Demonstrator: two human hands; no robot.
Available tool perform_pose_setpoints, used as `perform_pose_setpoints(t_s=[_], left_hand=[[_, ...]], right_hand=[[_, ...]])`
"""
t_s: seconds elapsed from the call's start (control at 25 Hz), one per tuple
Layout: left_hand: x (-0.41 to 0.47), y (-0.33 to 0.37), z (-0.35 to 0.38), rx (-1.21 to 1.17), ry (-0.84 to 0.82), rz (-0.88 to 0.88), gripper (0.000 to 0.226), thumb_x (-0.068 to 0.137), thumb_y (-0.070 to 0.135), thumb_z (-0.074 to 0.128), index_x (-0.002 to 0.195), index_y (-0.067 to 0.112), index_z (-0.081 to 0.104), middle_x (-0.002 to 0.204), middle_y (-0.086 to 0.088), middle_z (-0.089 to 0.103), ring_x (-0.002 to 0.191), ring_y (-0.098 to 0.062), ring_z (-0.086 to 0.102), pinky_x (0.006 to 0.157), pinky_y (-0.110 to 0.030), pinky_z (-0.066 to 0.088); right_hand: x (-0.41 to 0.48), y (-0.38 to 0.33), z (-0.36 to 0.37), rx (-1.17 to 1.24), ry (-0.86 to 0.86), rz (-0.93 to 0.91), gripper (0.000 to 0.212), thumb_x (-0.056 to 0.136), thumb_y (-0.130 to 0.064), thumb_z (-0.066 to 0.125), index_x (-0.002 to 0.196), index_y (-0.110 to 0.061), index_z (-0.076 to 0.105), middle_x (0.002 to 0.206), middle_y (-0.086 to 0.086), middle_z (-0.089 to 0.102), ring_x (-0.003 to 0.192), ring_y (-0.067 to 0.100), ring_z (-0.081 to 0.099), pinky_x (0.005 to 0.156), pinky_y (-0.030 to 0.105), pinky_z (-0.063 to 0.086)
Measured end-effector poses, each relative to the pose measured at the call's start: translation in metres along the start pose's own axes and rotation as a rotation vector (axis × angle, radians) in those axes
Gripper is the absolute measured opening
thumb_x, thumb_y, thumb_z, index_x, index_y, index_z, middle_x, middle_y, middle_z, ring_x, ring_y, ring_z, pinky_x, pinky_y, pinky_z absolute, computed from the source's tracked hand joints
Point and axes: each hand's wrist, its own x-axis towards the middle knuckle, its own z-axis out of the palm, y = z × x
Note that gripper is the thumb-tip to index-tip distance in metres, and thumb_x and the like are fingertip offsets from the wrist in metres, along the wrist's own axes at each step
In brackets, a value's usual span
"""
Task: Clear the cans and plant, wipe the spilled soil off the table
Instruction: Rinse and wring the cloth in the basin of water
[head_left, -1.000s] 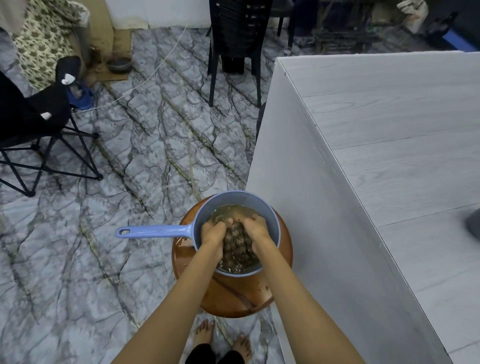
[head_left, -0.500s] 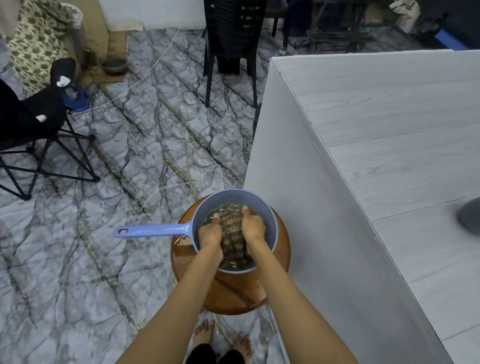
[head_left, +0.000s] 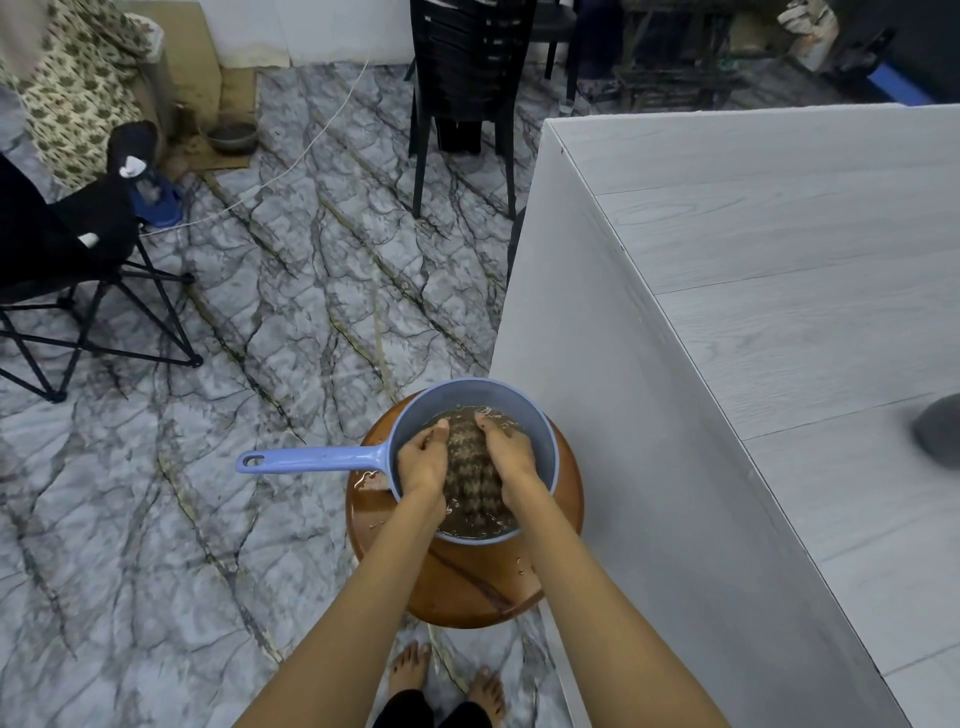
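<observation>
A patterned brown cloth (head_left: 470, 475) lies soaked in murky water inside a blue plastic dipper bowl (head_left: 548, 441) with a long handle pointing left. The bowl stands on a round brown wooden stool (head_left: 457, 587). My left hand (head_left: 423, 460) presses on the cloth's left side and my right hand (head_left: 506, 457) on its right side, both partly in the water. The grey wood-grain table (head_left: 779, 291) rises to the right, its top bare in view. No cans or plant are visible.
A dark grey object (head_left: 940, 431) sits at the table's right edge, cut off by the frame. A black folding chair (head_left: 78, 275) stands at the left, a black plastic chair (head_left: 467, 78) at the back. My bare feet (head_left: 447, 680) are below the stool on marble floor.
Both hands have shifted forward over the cloth in the water, fingers stretching out from a bunched squeeze. The bowl and stool have stayed put.
</observation>
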Motion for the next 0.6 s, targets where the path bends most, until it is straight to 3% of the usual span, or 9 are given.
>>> perform_pose_setpoints(t_s=[0.08, 0.16, 0.28, 0.36, 0.44, 0.52, 0.6], left_hand=[[0.003, 0.002, 0.001, 0.131, -0.065, -0.02, 0.05, 0.091, 0.037, 0.052, 0.132, 0.008, 0.047, 0.135, -0.014, 0.052, 0.125, -0.031, 0.046, 0.108, -0.04, 0.037], [0.005, 0.003, 0.001, 0.403, -0.078, 0.011, 0.058, 0.09, 0.039, 0.053, 0.135, 0.004, 0.041, 0.137, -0.017, 0.049, 0.127, -0.034, 0.044, 0.108, -0.04, 0.035], [0.0, 0.004, 0.0, 0.683, -0.025, 0.218, 0.045, 0.095, 0.033, 0.043, 0.12, -0.003, 0.054, 0.123, -0.023, 0.058, 0.115, -0.039, 0.053, 0.096, -0.041, 0.041], [-0.006, 0.003, 0.003, 0.661, -0.011, 0.334, 0.04, 0.097, 0.029, 0.039, 0.116, -0.001, 0.056, 0.119, -0.024, 0.06, 0.113, -0.04, 0.054, 0.096, -0.043, 0.042], [-0.008, 0.002, 0.004, 0.629, -0.046, 0.385, 0.037, 0.095, 0.026, 0.044, 0.126, 0.005, 0.049, 0.127, -0.02, 0.056, 0.12, -0.037, 0.05, 0.103, -0.043, 0.038], [-0.005, 0.005, -0.003, 0.576, -0.119, 0.326, 0.055, 0.086, 0.032, 0.06, 0.133, 0.012, 0.041, 0.132, -0.013, 0.052, 0.123, -0.034, 0.047, 0.106, -0.041, 0.037], [-0.004, 0.014, -0.013, 0.375, -0.257, 0.17, 0.077, 0.069, 0.043, 0.076, 0.131, 0.012, 0.043, 0.128, -0.009, 0.056, 0.119, -0.029, 0.052, 0.105, -0.041, 0.04]], right_hand=[[-0.002, 0.0, 0.0, -0.03, -0.054, -0.065, 0.046, 0.088, -0.033, 0.055, 0.128, -0.013, 0.048, 0.13, 0.008, 0.055, 0.119, 0.026, 0.05, 0.104, 0.038, 0.04], [0.001, 0.0, -0.002, -0.026, -0.038, -0.099, 0.038, 0.089, -0.016, 0.054, 0.125, -0.01, 0.05, 0.128, 0.011, 0.056, 0.117, 0.027, 0.052, 0.102, 0.034, 0.042], [0.002, 0.0, -0.012, -0.238, 0.053, -0.188, 0.024, 0.087, -0.01, 0.058, 0.11, -0.004, 0.063, 0.114, 0.014, 0.064, 0.103, 0.027, 0.059, 0.084, 0.022, 0.042], [-0.002, 0.0, -0.015, -0.352, 0.077, -0.253, 0.017, 0.091, -0.014, 0.053, 0.097, -0.004, 0.067, 0.1, 0.019, 0.067, 0.086, 0.027, 0.059, 0.077, 0.023, 0.045], [-0.005, -0.002, -0.015, -0.381, 0.062, -0.265, 0.023, 0.095, -0.017, 0.047, 0.102, -0.006, 0.066, 0.103, 0.018, 0.067, 0.092, 0.028, 0.061, 0.077, 0.023, 0.045], [-0.01, -0.006, -0.017, -0.283, 0.031, -0.265, 0.025, 0.093, -0.016, 0.051, 0.11, -0.005, 0.065, 0.114, 0.013, 0.066, 0.107, 0.026, 0.059, 0.082, 0.022, 0.042], [-0.017, -0.009, -0.023, -0.193, -0.003, -0.296, 0.017, 0.088, -0.017, 0.059, 0.101, -0.009, 0.065, 0.112, 0.01, 0.066, 0.107, 0.023, 0.059, 0.086, 0.024, 0.043]])
